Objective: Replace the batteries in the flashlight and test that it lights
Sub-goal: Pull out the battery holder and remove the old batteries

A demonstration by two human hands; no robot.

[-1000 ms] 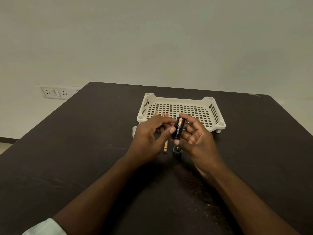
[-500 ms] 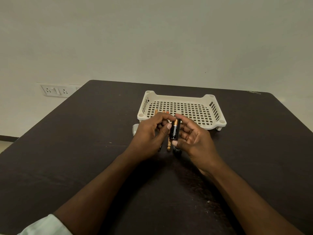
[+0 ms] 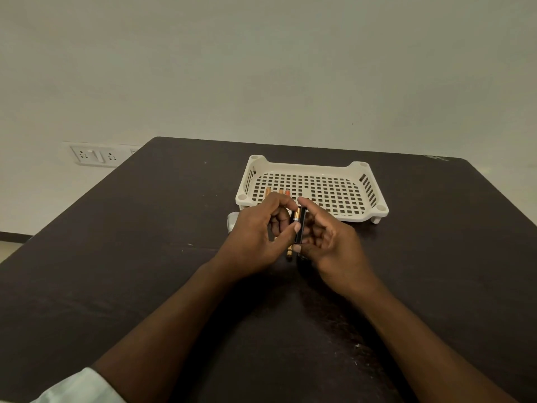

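My right hand grips a small black battery holder, held upright above the dark table. A copper-and-black battery lies against the holder's left side, and my left hand pinches it with thumb and fingers. The two hands touch just in front of the white tray. One loose battery lies on the table under the hands. Beside it sits a dark round part, mostly hidden by my right hand.
A white perforated tray stands beyond the hands, with a few orange-tipped batteries at its near left. A pale silver piece peeks out left of my left hand. A wall socket is at the far left.
The holder has turned from tilted to nearly upright. My left thumb has slid down along the battery against it, and both hands have drawn a little closer together.
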